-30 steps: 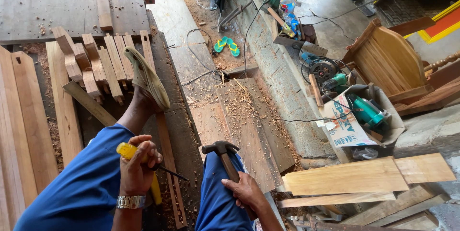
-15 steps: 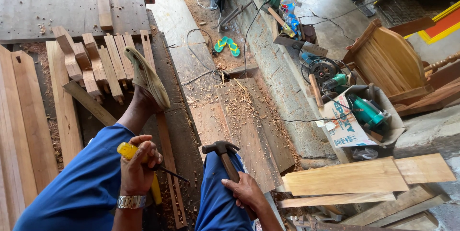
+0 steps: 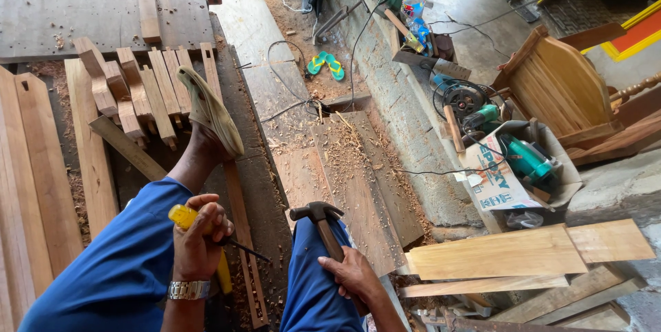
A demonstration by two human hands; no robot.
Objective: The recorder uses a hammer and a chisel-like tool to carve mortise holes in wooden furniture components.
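The left hand (image 3: pixel 196 242) has its grip wrapped around a yellow-handled chisel (image 3: pixel 206 230), tip angled at the long narrow strip (image 3: pixel 241 236) under the leg; the right hand (image 3: pixel 354 273) clasps a hammer (image 3: pixel 323 225), head raised. Several slots look cut in the strip's near end, the rest uncut. Shavings litter the plank floor (image 3: pixel 344 167); power tools (image 3: pixel 496 132) sit nearby.

Yellow chisel handle (image 3: pixel 184 216); blue trousers (image 3: pixel 117 270); green sandals (image 3: pixel 326 66); teal drill (image 3: pixel 525 158).

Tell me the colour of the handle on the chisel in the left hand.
Yellow: the chisel handle shows above the left hand in the head view.
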